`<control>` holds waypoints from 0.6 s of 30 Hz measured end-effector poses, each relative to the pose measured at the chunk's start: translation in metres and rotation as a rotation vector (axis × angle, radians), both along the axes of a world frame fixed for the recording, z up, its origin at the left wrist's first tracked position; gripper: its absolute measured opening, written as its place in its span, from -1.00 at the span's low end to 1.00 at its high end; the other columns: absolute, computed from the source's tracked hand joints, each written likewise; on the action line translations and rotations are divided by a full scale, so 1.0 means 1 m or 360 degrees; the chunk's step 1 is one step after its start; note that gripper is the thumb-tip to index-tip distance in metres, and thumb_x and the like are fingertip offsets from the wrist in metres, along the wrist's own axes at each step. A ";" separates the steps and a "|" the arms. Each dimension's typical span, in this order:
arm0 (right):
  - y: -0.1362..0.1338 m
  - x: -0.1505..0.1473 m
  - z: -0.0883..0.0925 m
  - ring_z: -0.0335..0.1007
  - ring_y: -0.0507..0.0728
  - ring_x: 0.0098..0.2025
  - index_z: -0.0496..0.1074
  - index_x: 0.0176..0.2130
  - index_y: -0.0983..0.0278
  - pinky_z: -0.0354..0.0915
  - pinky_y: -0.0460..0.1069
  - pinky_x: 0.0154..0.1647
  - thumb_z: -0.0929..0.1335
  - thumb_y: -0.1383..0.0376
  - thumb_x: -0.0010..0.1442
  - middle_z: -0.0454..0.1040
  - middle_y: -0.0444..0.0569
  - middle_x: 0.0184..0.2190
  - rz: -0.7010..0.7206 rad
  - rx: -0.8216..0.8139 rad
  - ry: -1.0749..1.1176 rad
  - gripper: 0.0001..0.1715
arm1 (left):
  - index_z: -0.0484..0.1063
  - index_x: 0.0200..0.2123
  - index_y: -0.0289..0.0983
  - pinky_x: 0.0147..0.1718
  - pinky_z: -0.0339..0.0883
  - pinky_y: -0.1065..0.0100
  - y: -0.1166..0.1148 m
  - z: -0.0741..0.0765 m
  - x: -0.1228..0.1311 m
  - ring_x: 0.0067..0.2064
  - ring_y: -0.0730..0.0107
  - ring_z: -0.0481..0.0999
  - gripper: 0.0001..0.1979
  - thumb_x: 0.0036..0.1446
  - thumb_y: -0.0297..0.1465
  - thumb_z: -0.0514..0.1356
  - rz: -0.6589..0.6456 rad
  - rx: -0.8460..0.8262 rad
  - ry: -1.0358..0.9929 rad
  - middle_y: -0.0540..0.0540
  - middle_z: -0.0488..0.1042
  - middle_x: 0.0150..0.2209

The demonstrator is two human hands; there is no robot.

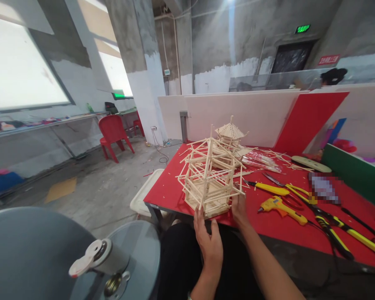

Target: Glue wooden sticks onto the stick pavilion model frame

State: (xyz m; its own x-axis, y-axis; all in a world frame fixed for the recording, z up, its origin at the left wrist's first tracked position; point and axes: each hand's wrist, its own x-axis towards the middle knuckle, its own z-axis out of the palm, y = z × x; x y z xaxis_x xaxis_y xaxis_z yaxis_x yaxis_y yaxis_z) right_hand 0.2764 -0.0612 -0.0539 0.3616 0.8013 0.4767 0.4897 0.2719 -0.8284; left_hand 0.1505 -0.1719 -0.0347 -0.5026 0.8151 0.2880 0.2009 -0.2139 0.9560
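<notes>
A pale wooden-stick tower model [211,177] stands near the front edge of a red table [268,225]. My left hand [208,239] reaches up to the model's front lower edge, fingers together and touching the sticks. My right hand [239,208] rests against the model's right lower corner, fingers curled on its frame. A smaller stick roof piece [230,132] stands just behind the model.
To the right lie a yellow glue gun [281,207], yellow-handled pliers [292,191], yellow-and-black tools [346,231], loose sticks [262,162] and a green board [356,175]. A grey round stool with a tape roll [103,256] is at lower left. A red chair [114,133] stands on the concrete floor.
</notes>
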 end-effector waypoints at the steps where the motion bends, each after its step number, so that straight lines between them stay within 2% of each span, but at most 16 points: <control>1: 0.000 0.000 0.000 0.21 0.26 0.15 0.47 -0.09 0.22 0.09 0.26 0.18 0.04 0.03 0.29 0.46 0.11 -0.09 0.0015 -0.0011 0.0010 -0.41 | 0.36 0.14 -0.22 0.27 0.00 0.11 0.000 0.001 -0.001 0.29 0.17 0.19 -0.53 0.13 -0.44 0.15 -0.0009 -0.0005 -0.0030 -0.20 0.30 0.24; 7: -0.002 0.002 0.000 0.20 0.22 0.16 0.46 -0.12 0.20 0.03 0.26 0.23 0.03 0.04 0.30 0.47 0.07 -0.12 0.0056 0.0006 0.0054 -0.43 | 0.39 0.08 -0.23 0.25 0.03 0.16 0.006 0.015 -0.014 0.25 0.21 0.25 -0.63 0.22 -0.36 0.08 -0.0009 0.0011 -0.0280 -0.18 0.35 0.18; 11: -0.001 0.003 -0.001 0.24 0.21 0.13 0.44 -0.10 0.21 0.10 0.24 0.19 0.06 0.04 0.30 0.46 0.08 -0.03 0.0017 0.0057 0.0081 -0.46 | 0.41 0.01 -0.24 0.21 0.08 0.17 0.008 0.030 -0.026 0.18 0.21 0.32 -0.69 0.23 -0.32 0.09 0.0038 0.0134 -0.0318 -0.19 0.40 0.10; 18: -0.002 0.006 -0.003 0.30 0.21 0.08 0.45 -0.09 0.24 0.13 0.23 0.17 0.08 0.11 0.28 0.48 0.07 -0.05 -0.0055 0.0111 0.0076 -0.49 | 0.47 -0.15 -0.24 0.02 0.23 0.25 0.000 0.054 -0.034 -0.04 0.25 0.44 -0.77 0.21 -0.29 0.12 0.0127 0.0298 -0.0385 -0.12 0.48 -0.13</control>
State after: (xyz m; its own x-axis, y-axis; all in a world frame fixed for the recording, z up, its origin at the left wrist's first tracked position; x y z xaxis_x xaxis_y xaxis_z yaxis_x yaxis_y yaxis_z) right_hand 0.2824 -0.0633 -0.0569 0.4124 0.7533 0.5123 0.4601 0.3132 -0.8308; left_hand 0.1163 -0.1719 0.0194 -0.6350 0.7145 0.2936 -0.0045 -0.3835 0.9235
